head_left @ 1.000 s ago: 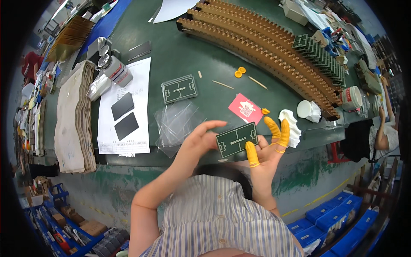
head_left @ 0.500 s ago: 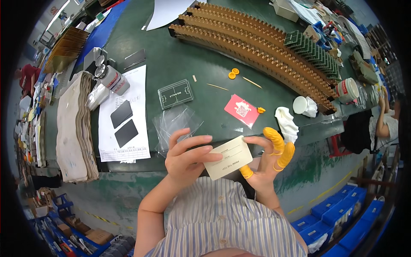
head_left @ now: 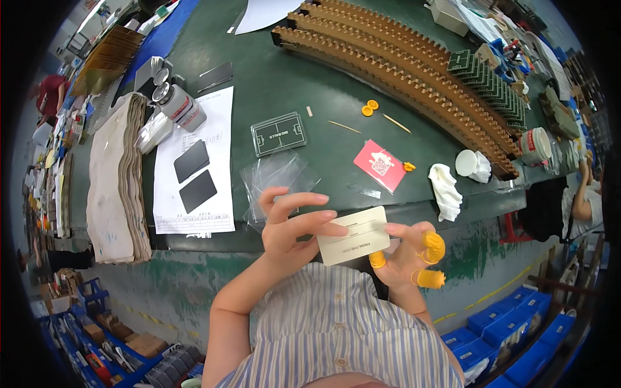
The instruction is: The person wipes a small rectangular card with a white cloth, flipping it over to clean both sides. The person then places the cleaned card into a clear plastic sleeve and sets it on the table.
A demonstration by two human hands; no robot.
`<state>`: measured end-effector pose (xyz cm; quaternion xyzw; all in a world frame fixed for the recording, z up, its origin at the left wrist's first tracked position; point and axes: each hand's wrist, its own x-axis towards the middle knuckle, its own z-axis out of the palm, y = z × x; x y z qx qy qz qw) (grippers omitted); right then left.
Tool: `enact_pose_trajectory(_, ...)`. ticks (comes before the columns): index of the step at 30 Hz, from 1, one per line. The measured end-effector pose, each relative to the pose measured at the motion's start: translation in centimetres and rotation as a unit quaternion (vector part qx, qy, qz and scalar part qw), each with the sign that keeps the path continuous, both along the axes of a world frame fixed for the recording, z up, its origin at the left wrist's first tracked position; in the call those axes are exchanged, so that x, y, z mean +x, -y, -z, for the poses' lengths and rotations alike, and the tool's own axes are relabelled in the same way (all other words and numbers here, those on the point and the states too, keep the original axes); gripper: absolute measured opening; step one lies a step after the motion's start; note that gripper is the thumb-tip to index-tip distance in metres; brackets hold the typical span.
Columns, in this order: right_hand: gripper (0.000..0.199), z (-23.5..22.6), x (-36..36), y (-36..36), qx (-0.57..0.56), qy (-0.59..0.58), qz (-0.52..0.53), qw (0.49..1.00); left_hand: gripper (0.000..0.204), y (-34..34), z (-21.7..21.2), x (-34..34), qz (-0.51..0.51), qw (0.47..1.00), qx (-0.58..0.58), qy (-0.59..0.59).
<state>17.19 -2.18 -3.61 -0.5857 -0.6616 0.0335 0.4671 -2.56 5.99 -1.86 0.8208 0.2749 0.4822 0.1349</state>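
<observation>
Near the front edge of the green worktable point(head_left: 336, 84), just above my striped shirt, I hold a small cream-coloured card point(head_left: 354, 235) between both hands, its pale face turned up toward the camera. My left hand point(head_left: 291, 226) pinches the card's left end, the fingers spread over its top and the thumb beneath, so the grip is narrow and closed on the card. My right hand point(head_left: 414, 255) supports the right end from below and at the edge; several of its fingertips wear yellow rubber finger cots point(head_left: 434, 244), and it too is closed on the card. Just beyond my left hand a clear plastic sleeve point(head_left: 277, 176) lies flat on the table, and a little farther away rests a dark green card with white lines point(head_left: 279, 134). To the left, a white printed sheet point(head_left: 197, 161) carries two black rectangles point(head_left: 194, 174), with a thick stack of beige cloth point(head_left: 116, 178) beside it. To the right of the sleeve lies a red card point(head_left: 380, 164), then a crumpled white cloth point(head_left: 445, 191). Along the far side, long brown slotted racks point(head_left: 401, 58) curve across the table, some slots holding green boards point(head_left: 491, 81). Two loose yellow cots point(head_left: 370, 107) sit near the racks.
</observation>
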Motion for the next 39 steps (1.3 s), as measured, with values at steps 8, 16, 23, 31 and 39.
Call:
enact_pose_trajectory(8, 0.042, 0.6, 0.4, 0.7, -0.021, 0.010, -0.010, 1.000, 0.052, 0.4, 0.1, 0.1, 0.011, 1.000, 0.015, 0.006)
enact_pose_trajectory(16, 0.040, -0.2, -0.1, 0.5, -0.007, -0.042, -0.041, 0.998, 0.050, 0.7, 0.3, 0.0, -0.004, 0.999, 0.034, 0.011)
enact_pose_trajectory(23, 0.026, -0.8, -0.3, -0.3, 0.018, -0.183, -0.061, 0.981, 0.069, 0.0, 0.0, 0.5, 0.051, 0.996, -0.063, 0.035)
enact_pose_trajectory(31, 0.024, -0.3, -0.4, -0.5, 0.045, -0.178, -0.074, 0.980, 0.060, 0.1, 0.1, 1.3, 0.049, 0.985, -0.094, 0.138)
enact_pose_trajectory(39, 0.054, 0.4, -0.4, -1.4, 0.100, -0.186, -0.094, 0.973, 0.062, 0.0, -0.3, 1.0, 0.078, 0.984, -0.091, 0.132)
